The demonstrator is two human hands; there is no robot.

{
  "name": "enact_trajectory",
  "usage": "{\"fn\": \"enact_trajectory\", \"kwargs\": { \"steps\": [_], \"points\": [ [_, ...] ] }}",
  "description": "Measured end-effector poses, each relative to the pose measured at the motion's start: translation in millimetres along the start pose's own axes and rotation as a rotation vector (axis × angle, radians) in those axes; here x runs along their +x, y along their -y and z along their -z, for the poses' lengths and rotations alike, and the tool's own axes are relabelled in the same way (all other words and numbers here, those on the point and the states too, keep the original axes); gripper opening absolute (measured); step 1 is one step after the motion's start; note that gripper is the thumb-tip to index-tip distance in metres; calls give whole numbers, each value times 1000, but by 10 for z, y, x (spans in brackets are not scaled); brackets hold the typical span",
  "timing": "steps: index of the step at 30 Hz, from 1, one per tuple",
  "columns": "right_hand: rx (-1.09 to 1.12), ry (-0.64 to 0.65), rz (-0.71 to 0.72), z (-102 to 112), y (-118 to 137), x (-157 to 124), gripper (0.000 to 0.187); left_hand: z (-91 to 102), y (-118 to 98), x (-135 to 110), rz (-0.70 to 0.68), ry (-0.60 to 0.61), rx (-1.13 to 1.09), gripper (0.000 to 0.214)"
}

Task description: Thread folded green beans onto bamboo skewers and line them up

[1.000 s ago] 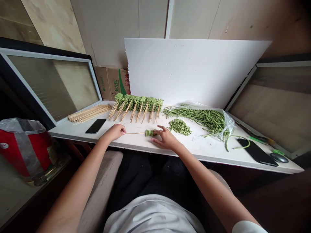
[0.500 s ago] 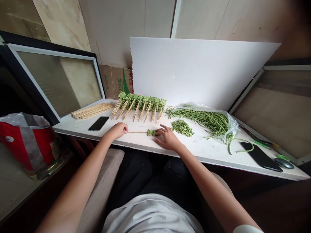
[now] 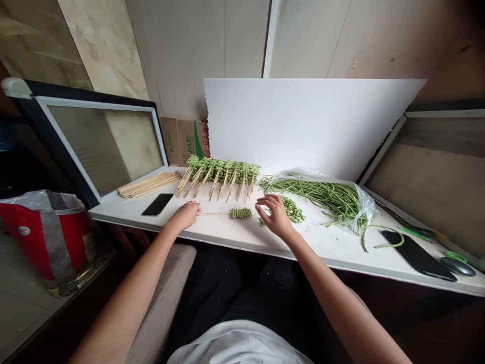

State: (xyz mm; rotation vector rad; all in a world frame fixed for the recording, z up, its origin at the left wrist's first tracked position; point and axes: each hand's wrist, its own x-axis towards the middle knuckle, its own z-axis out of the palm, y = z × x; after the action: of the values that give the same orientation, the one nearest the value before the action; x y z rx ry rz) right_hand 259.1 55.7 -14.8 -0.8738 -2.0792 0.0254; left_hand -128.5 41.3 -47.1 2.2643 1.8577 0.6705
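My left hand (image 3: 188, 214) is closed around the bare end of a thin bamboo skewer (image 3: 215, 213) held level over the white table. Short pieces of green bean (image 3: 241, 213) are packed side by side on the skewer's right part. My right hand (image 3: 276, 215) is apart from the skewer, its thumb and fingers spread with nothing seen between them. Just behind and right of it lies a heap of cut bean pieces (image 3: 293, 210), partly hidden by the hand. Farther back, finished bean skewers (image 3: 223, 171) lie stacked, their sticks pointing toward me.
Bare skewers (image 3: 149, 185) and a phone (image 3: 158, 204) lie on the left. Long beans (image 3: 326, 194) in a clear plastic bag rest at the right, near a black device (image 3: 419, 255) and a mouse (image 3: 457, 266). A white board (image 3: 310, 126) and a carton (image 3: 185, 136) stand behind.
My right hand has let go of the beans on the skewer and moved right to the cut heap, its fingers opening. My left hand still holds the skewer. The view has tilted up slightly.
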Motion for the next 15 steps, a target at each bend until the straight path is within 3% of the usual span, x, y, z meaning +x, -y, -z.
{"fn": "enact_trajectory", "kwargs": {
  "steps": [5, 10, 15],
  "points": [
    [35, -138, -38, 166, -43, 92, 32, 131, -40, 34, 21, -128, -139, 17],
    [52, -171, -62, 169, -75, 97, 32, 223, -61, 78, 126, -274, -319, 6],
    [82, -141, -90, 129, -105, 67, 32, 208, -110, 87, 194, -190, -569, 18]
  ]
}}
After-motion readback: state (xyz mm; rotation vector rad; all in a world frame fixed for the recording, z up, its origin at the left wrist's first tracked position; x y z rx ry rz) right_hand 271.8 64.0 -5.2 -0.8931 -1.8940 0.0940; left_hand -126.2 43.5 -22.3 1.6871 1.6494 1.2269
